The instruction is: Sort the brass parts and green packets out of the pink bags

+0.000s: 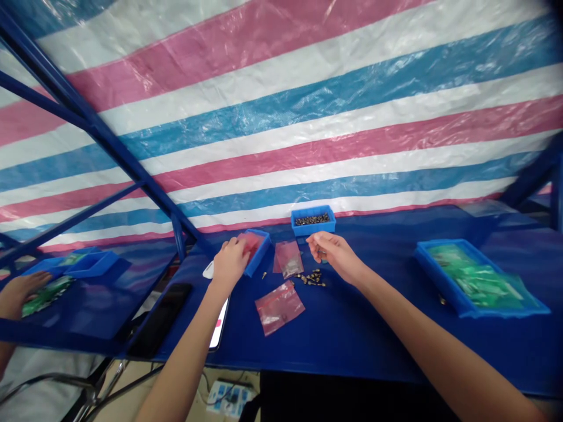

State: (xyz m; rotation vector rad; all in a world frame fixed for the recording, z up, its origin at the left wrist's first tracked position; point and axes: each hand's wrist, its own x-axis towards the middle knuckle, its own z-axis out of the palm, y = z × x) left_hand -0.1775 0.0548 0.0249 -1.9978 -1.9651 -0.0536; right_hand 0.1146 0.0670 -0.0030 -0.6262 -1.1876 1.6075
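Note:
My left hand (231,261) is at a small blue bin (263,253) of pink plastic bags (251,240). Its fingers are bent onto a bag there, the tips partly hidden. My right hand (332,252) is closed above the table, thumb and fingers together; whatever they hold is too small to name. Just below it lies a loose pile of small brass-coloured metal parts (313,278). Between the hands are more pink bags (289,258), and nearer me one flat pink zip bag (280,306). Behind my right hand stands a blue bin (313,221) full of small metal parts.
To the right, a blue tray (479,278) holds green bags. A lit phone (219,328) lies under my left forearm, and a dark flat object (162,319) sits further left. Blue frame bars (118,143) rise at left, where another person's hand (24,290) touches green bags.

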